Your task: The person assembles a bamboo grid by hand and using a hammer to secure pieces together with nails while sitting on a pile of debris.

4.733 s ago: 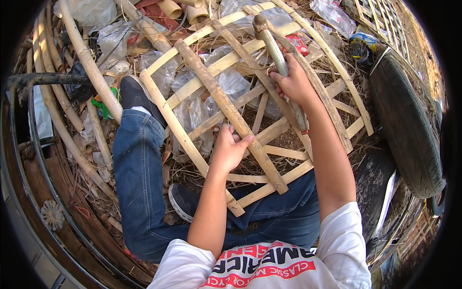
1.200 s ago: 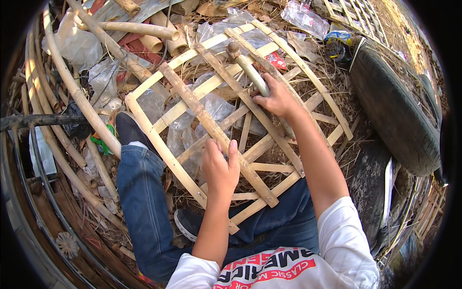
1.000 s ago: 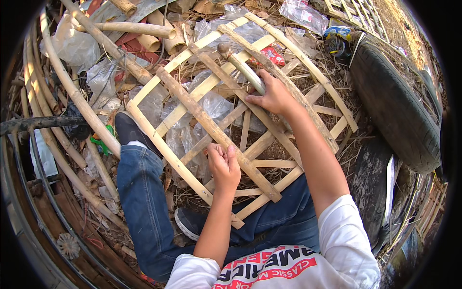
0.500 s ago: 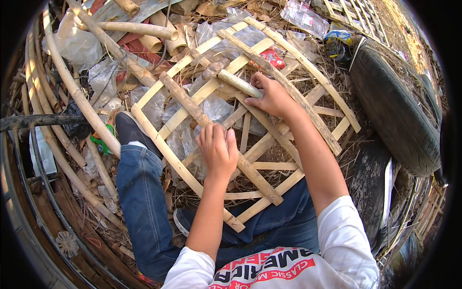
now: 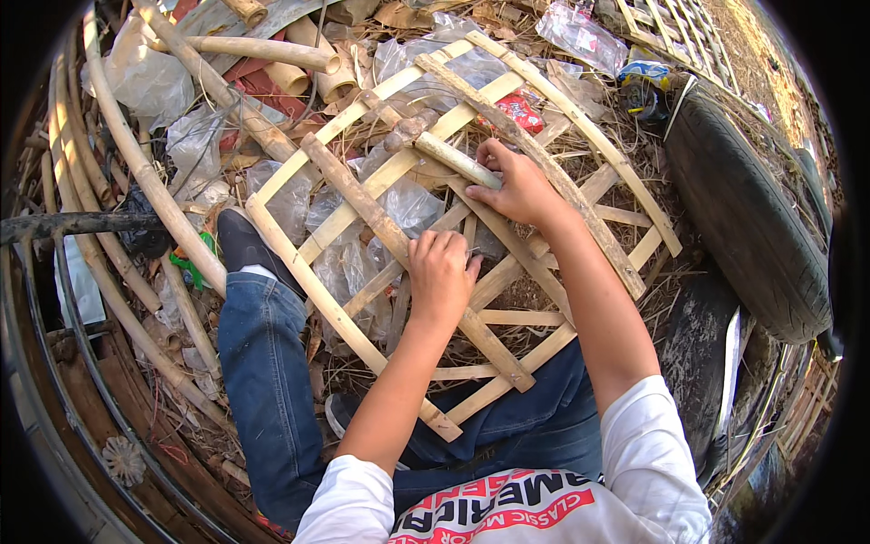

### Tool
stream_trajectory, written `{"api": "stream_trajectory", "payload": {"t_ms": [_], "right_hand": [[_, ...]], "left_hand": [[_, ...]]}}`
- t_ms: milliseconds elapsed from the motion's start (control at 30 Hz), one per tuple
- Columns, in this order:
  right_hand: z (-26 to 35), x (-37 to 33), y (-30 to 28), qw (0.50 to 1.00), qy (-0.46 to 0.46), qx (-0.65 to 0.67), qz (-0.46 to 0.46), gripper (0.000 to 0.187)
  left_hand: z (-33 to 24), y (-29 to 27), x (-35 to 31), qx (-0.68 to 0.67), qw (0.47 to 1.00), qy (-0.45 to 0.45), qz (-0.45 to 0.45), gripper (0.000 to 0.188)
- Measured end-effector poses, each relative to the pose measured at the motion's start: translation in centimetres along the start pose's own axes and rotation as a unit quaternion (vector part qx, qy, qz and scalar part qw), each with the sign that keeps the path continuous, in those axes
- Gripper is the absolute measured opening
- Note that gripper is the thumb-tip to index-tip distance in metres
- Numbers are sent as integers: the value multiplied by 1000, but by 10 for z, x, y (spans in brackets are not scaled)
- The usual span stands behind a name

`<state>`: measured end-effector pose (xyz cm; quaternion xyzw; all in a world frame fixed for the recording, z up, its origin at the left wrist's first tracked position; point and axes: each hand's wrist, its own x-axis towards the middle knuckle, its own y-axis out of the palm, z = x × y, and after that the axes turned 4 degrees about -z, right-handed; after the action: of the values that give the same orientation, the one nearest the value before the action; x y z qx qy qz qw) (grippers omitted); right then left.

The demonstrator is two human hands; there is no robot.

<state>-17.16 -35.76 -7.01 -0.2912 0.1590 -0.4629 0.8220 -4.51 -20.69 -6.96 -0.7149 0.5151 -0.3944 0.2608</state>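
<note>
A lattice panel of pale bamboo slats [image 5: 340, 313] lies tilted across my lap and the ground. My left hand [image 5: 441, 276] rests on a diagonal bamboo slat [image 5: 362, 201] near the panel's middle, its fingers curled over the edge; whether something small sits under the fingertips is hidden. In my right hand [image 5: 515, 184] is a hammer with a pale round handle [image 5: 458, 161]. The fingers wrap the handle's near end. Its rusty brown head [image 5: 408, 131] lies over the lattice, touching or just above a slat.
A worn black tire [image 5: 748, 208] stands at the right. Long bamboo poles [image 5: 149, 172] and a dark metal frame [image 5: 86, 227] fill the left. Plastic bags [image 5: 145, 86], dry leaves and straw litter the ground. Another lattice [image 5: 675, 32] lies at the far right.
My left hand has slid to the right along the slat, away from its earlier spot. My right hand and the hammer have hardly moved.
</note>
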Motion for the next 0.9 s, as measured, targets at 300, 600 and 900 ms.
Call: {"api": "stream_trajectory", "payload": {"t_ms": [300, 600, 900], "right_hand": [[3, 4, 1, 999, 30, 11, 14, 47], [7, 5, 7, 998, 30, 61, 9, 47], [23, 9, 1, 992, 80, 98, 21, 46]], "left_hand": [[5, 6, -8, -49, 999, -8, -1, 26], [4, 5, -9, -63, 998, 3, -28, 26], [3, 6, -10, -63, 997, -20, -35, 24]]}}
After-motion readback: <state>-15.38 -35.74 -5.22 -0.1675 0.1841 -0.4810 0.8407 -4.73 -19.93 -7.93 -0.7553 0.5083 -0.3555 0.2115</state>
